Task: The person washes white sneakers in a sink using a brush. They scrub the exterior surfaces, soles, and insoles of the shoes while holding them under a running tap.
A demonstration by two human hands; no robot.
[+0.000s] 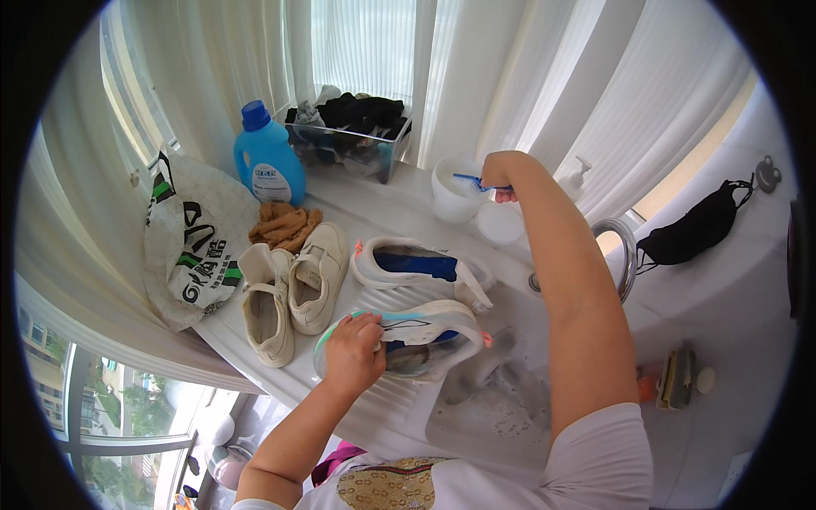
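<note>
My left hand point(357, 349) grips the toe end of a white sneaker point(440, 319) with a green-and-blue sole edge, lying on the ribbed washboard part of the counter. In my right hand point(503, 173) is a blue brush point(470, 180), its bristle end over the mouth of a white tub point(456, 197). A round white lid point(500, 223) lies beside the tub. Behind the held shoe rests a second white sneaker point(376, 271) with a blue insole. The sink basin point(459, 424) next to them holds water with grey fabric pieces point(510, 382) in it.
A pair of cream shoes point(319, 280) stands to the left, near a brown cloth point(284, 224), a blue detergent bottle point(271, 159) and a white bag point(185, 255). Behind is a clear bin point(347, 143) of clothes. A faucet point(628, 261) and a pump bottle point(574, 182) are at right.
</note>
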